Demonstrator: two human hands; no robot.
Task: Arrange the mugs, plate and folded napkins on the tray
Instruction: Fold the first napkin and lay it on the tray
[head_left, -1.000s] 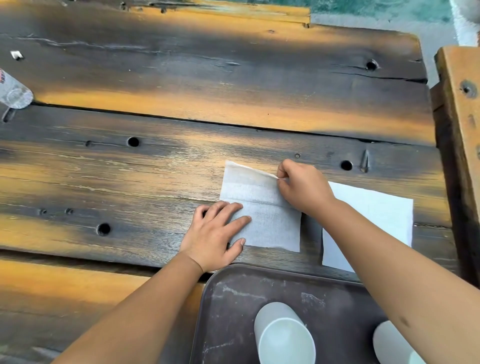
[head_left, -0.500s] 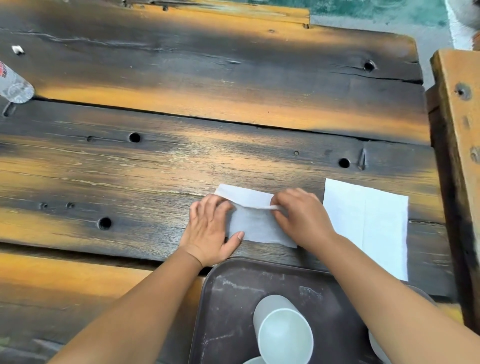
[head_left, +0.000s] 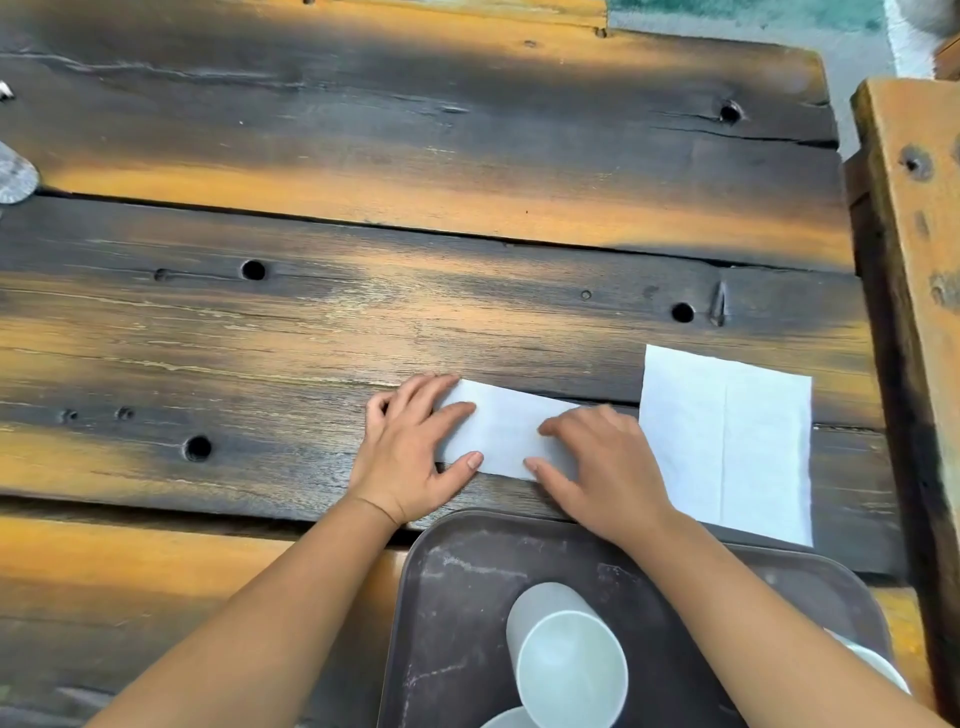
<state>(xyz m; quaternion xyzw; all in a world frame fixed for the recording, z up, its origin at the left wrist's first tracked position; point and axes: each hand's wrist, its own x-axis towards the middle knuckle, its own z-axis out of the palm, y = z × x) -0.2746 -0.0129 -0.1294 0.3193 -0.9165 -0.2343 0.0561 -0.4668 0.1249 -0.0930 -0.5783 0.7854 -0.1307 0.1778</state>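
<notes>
Folded since half a second ago: white paper napkin (head_left: 506, 434), now a narrow strip, long axis left-right, pressed flat on weathered wooden table (head_left: 363, 332) by left hand (head_left: 410, 457) and right hand (head_left: 602, 467), fingers spread, just beyond dark grey tray (head_left: 457, 597).

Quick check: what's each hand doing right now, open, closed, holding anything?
Left hand: open, flat, pressing the folded napkin down.
Right hand: open, flat, pressing the same napkin.
</notes>
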